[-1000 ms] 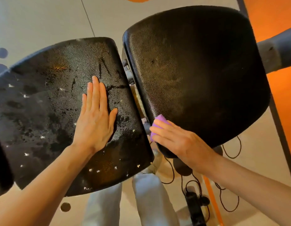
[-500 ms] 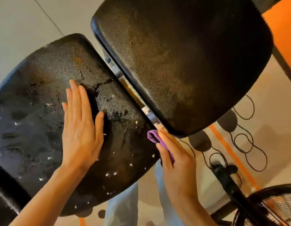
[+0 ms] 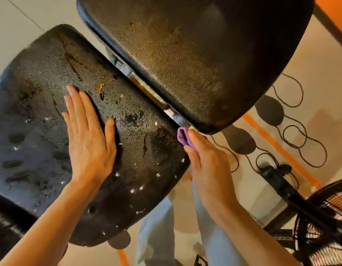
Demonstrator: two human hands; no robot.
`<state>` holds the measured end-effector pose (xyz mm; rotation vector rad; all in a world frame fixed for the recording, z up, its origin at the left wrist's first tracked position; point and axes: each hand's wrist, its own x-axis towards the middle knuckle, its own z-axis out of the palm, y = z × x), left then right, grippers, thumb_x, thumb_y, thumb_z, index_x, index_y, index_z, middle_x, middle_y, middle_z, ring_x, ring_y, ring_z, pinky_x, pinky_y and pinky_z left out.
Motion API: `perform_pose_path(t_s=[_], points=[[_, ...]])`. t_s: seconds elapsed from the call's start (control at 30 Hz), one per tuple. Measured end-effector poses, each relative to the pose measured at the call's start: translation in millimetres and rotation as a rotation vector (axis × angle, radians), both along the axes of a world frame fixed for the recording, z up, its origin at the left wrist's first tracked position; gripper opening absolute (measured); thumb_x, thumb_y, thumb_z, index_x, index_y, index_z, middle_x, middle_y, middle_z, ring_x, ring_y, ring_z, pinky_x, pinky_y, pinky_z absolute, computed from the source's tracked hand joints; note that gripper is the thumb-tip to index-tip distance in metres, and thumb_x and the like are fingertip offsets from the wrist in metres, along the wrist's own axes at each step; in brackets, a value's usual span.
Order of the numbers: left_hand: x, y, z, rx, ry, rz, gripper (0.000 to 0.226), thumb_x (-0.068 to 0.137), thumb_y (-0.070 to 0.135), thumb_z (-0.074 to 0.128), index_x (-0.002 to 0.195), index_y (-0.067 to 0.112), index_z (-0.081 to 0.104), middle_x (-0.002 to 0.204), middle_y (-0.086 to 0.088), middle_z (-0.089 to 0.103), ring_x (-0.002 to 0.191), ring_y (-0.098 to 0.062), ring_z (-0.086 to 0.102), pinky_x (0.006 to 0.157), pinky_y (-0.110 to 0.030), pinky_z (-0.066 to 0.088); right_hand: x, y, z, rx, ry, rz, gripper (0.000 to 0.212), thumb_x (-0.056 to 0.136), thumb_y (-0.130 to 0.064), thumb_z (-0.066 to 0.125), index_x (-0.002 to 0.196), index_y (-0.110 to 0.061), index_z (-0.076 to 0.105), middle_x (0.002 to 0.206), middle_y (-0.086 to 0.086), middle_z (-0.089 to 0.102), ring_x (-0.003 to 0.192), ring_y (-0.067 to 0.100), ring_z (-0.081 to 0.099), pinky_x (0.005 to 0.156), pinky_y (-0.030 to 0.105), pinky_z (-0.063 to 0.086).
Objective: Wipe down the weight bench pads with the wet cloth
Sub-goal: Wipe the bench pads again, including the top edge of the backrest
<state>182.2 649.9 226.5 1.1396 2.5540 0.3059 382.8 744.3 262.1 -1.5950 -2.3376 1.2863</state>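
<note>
Below, seen from a head-worn camera looking steeply down: two black, pebble-textured weight bench pads side by side, with a narrow gap between them showing a strip of metal frame [image 3: 147, 87].

Left pad [image 3: 41, 116]: worn and cracked, flecked with small pale crumbs and darker patches, shiny in places as if damp, though hard to judge in this light. Right pad [image 3: 195, 54]: larger, smoother, filling the upper middle and right of the view.

Left hand [image 3: 87, 139]: laid flat, palm down, on the left pad; four fingers straight and pressed together pointing away from the body, thumb held out to the side, nothing gripped.

Right hand [image 3: 206, 166]: at the near end of the gap, just beside the right edge of the left pad and just under the near corner of the right pad. Fingers straight and close together, pressing a small purple cloth [image 3: 183, 136] toward the gap; only a folded bit of cloth visible past the fingertips, the rest hidden under the hand. Thumb out of sight, so unclear whether pinching the cloth from beneath.

Under the pads: pale floor with orange stripes [image 3: 277, 146], dark round spots, and thin black cables [image 3: 292, 135] looping loosely. Lower right: black wire grille of a floor fan [image 3: 325, 223] on a dark stand. Bottom centre: light blue trouser legs [image 3: 156, 233] between the two bare forearms.
</note>
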Motion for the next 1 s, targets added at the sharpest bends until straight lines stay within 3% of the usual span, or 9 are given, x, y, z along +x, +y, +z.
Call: perform_pose_path(t_s=[0.2,0.3,0.37,0.43,0.57,0.7,0.87,0.93,1.0], points=[[0.1,0.5,-2.6,-0.008,0.008,0.011,0.068,0.105,0.038,0.024,0.156,0.006,-0.008,0.165,-0.013,-0.015,0.153,-0.025,-0.015,0.124,-0.039,-0.007,-70.0,23.6,-20.3,0.117,0.143,0.116,0.026,0.086,0.0,0.06,0.111,-0.005,0.064,0.106,0.009,0.07,0.093,0.02,0.069,0.079,0.025,0.051],[0.6,0.3,-1.0,0.007,-0.003,0.011,0.068,0.105,0.037,0.024,0.157,0.007,-0.008,0.165,-0.012,-0.016,0.152,-0.023,-0.016,0.125,-0.04,-0.007,-21.3,9.7,-1.9,0.03,0.002,0.076,0.029,0.097,-0.021,0.045,0.123,-0.023,0.057,0.122,-0.006,0.063,0.11,0.008,0.06,0.089,0.025,0.052],[0.8,0.8,0.3,0.005,-0.006,0.015,0.069,0.105,0.037,0.026,0.157,0.009,-0.01,0.165,-0.009,-0.017,0.152,-0.021,-0.018,0.125,-0.039,-0.007,-17.2,6.8,3.0,0.035,-0.032,0.053,0.028,0.097,-0.021,0.044,0.122,-0.021,0.058,0.12,-0.004,0.064,0.109,0.01,0.061,0.087,0.019,0.05],[-0.5,0.7,1.7,-0.007,-0.004,0.012,0.07,0.105,0.038,0.027,0.157,0.01,-0.01,0.165,-0.006,-0.018,0.152,-0.018,-0.018,0.125,-0.038,-0.007,-54.8,19.7,-6.2,0.071,-0.008,0.099,0.025,0.095,-0.014,0.049,0.118,-0.015,0.06,0.114,0.001,0.067,0.103,0.017,0.064,0.079,0.02,0.048],[-13.6,-2.2,4.3,0.028,0.021,0.046,0.069,0.105,0.041,0.026,0.157,0.011,-0.008,0.165,-0.004,-0.018,0.152,-0.017,-0.018,0.124,-0.033,-0.009,-113.3,38.5,-25.7,-0.065,0.13,0.087,0.025,0.098,-0.019,0.045,0.117,-0.017,0.06,0.113,-0.001,0.068,0.103,0.012,0.065,0.089,0.029,0.053],[-41.4,-3.0,5.3,0.046,0.048,0.093,0.068,0.105,0.042,0.024,0.157,0.008,-0.004,0.166,-0.011,-0.012,0.153,-0.02,-0.014,0.124,-0.034,-0.008,-59.3,25.5,-0.1,-0.089,0.046,0.068,0.035,0.097,-0.019,0.045,0.131,-0.024,0.054,0.128,-0.009,0.059,0.117,-0.002,0.053,0.096,0.007,0.038],[-54.0,-1.3,2.1,-0.002,0.063,0.048,0.07,0.104,0.046,0.02,0.157,0.009,-0.006,0.165,-0.01,-0.014,0.153,-0.022,-0.014,0.123,-0.035,-0.007,-125.3,49.1,-21.8,-0.058,0.016,0.155,0.028,0.099,-0.021,0.041,0.119,-0.022,0.06,0.106,0.0,0.07,0.088,0.011,0.065,0.074,0.015,0.047],[-53.4,-1.8,-0.7,0.02,0.056,0.055,0.07,0.103,0.045,0.02,0.157,0.009,-0.006,0.165,-0.01,-0.014,0.153,-0.021,-0.015,0.123,-0.033,-0.007,-148.4,58.5,-27.6,-0.054,0.035,0.161,0.03,0.1,-0.025,0.039,0.121,-0.02,0.06,0.108,0.004,0.07,0.095,0.02,0.064,0.08,0.026,0.048],[-52.6,-0.6,-0.9,0.032,0.048,0.063,0.069,0.104,0.043,0.022,0.157,0.009,-0.006,0.165,-0.01,-0.014,0.152,-0.02,-0.016,0.123,-0.033,-0.008,-134.0,58.2,-21.1,-0.089,0.046,0.162,0.032,0.1,-0.025,0.039,0.126,-0.022,0.057,0.116,0.001,0.068,0.106,0.017,0.061,0.089,0.019,0.041]])
